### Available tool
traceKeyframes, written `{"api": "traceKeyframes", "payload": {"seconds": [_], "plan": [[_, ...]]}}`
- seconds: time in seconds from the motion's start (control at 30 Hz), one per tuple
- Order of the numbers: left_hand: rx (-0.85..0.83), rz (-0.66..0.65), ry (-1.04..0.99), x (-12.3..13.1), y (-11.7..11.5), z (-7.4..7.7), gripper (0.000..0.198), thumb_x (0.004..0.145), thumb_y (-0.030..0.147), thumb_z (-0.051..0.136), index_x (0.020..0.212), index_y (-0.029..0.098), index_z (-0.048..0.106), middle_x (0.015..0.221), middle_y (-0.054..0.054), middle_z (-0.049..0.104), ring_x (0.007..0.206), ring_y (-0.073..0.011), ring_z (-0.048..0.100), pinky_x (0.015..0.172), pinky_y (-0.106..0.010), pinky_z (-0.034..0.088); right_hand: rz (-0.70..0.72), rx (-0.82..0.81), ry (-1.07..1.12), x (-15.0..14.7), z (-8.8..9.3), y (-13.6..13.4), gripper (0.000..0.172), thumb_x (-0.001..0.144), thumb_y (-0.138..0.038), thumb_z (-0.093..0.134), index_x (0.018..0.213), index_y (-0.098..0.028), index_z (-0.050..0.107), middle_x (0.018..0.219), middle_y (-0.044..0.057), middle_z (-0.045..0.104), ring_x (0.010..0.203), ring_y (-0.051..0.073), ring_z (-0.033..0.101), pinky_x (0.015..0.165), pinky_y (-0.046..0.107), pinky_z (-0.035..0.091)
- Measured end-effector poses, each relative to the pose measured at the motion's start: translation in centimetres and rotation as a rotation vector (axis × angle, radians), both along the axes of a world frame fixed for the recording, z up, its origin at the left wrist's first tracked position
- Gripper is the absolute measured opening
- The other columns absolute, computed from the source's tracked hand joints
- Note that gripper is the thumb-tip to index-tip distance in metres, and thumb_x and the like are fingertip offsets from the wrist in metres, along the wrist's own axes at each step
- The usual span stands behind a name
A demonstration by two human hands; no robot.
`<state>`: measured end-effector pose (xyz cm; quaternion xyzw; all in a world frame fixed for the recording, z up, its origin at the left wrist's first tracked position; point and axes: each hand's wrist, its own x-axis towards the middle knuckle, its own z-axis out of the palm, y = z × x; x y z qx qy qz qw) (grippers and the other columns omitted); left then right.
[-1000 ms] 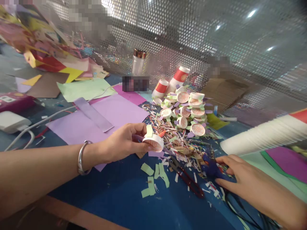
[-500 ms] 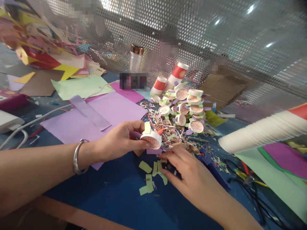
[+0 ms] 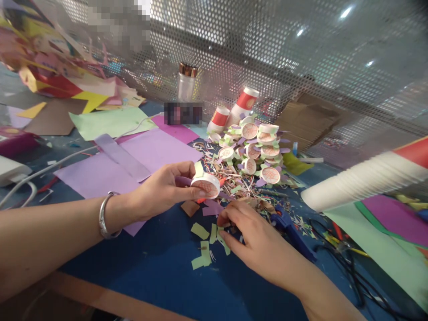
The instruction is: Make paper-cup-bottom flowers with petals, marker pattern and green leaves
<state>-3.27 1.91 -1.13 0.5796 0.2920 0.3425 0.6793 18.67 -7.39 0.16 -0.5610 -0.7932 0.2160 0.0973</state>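
Observation:
Between the thumb and fingers of my left hand (image 3: 160, 189) is a cut-off paper cup bottom (image 3: 207, 186), tilted toward me. An orange grid is drawn on its round face, and a pale green paper tab (image 3: 199, 169) stands up at its rim. My right hand (image 3: 259, 238) is low over the table, its thumb and index fingertip slightly apart beside small green paper pieces (image 3: 204, 252). A purple paper scrap (image 3: 212, 207) lies just beyond those fingertips. Several similar cup bottoms (image 3: 270, 174) with green and purple tabs are piled behind the hands.
A blue glue gun (image 3: 292, 234) lies right of my right hand, near black cables (image 3: 347, 267). Stacked paper cups (image 3: 354, 180) lie at the right. Purple sheets (image 3: 160, 149) spread at the left. Paper shreds (image 3: 234, 171) surround the pile, with a jar (image 3: 186, 84) behind.
My left hand and the cup bottom have shifted slightly up and left in view. The right hand's fingertips have come closer together beside the green pieces. The view has moved slightly.

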Motion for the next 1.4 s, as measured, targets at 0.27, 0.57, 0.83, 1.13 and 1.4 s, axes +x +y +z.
{"api": "traceKeyframes", "payload": {"seconds": [0.27,0.57,0.83,1.13,1.4], "plan": [[-0.026,-0.008,-0.024,0.0,0.2,-0.3,0.028,0.079,0.024,0.084,0.082,0.015,0.058,0.088,-0.003,0.077,0.081,-0.0121,0.070,0.072,-0.020,0.050,-0.096,-0.083,0.270,0.2,0.2,0.1,0.007,0.094,-0.016,0.059,0.089,-0.021,0.060,0.085,-0.001,0.061,0.076,0.014,0.057,0.069,0.028,0.048],[0.105,-0.115,0.134,-0.2,0.0,-0.7,0.033,0.081,0.038,0.080,0.083,0.016,0.055,0.074,0.000,0.065,0.067,-0.0139,0.065,0.063,-0.027,0.053,-0.219,-0.065,0.638,1.7,0.8,-0.5,0.014,0.094,-0.032,0.070,0.107,-0.025,0.068,0.087,-0.002,0.065,0.075,0.010,0.061,0.066,0.020,0.049],[0.419,-0.122,0.273,-0.3,-0.3,-0.7,0.020,0.082,0.029,0.075,0.080,0.015,0.061,0.087,-0.003,0.062,0.075,-0.0136,0.061,0.066,-0.026,0.050,-0.267,-0.092,0.813,0.9,1.0,0.0,0.016,0.091,-0.035,0.076,0.089,-0.022,0.068,0.078,-0.002,0.062,0.069,0.009,0.055,0.060,0.018,0.043],[0.415,-0.166,0.368,-0.3,-0.9,-0.7,0.012,0.080,0.025,0.068,0.082,0.018,0.058,0.077,0.001,0.062,0.071,-0.0142,0.061,0.062,-0.025,0.045,-0.230,-0.120,0.816,0.4,0.8,-0.2,0.019,0.092,-0.038,0.075,0.088,-0.022,0.066,0.078,-0.003,0.058,0.067,0.009,0.049,0.059,0.020,0.039],[0.439,-0.185,0.380,-0.1,-1.2,-0.2,0.011,0.076,0.020,0.067,0.078,0.018,0.056,0.071,0.003,0.058,0.064,-0.0113,0.054,0.059,-0.023,0.042,-0.220,-0.072,0.740,-0.1,0.8,-0.2,0.018,0.093,-0.037,0.072,0.089,-0.022,0.066,0.078,-0.003,0.059,0.067,0.009,0.052,0.059,0.021,0.042]]}}
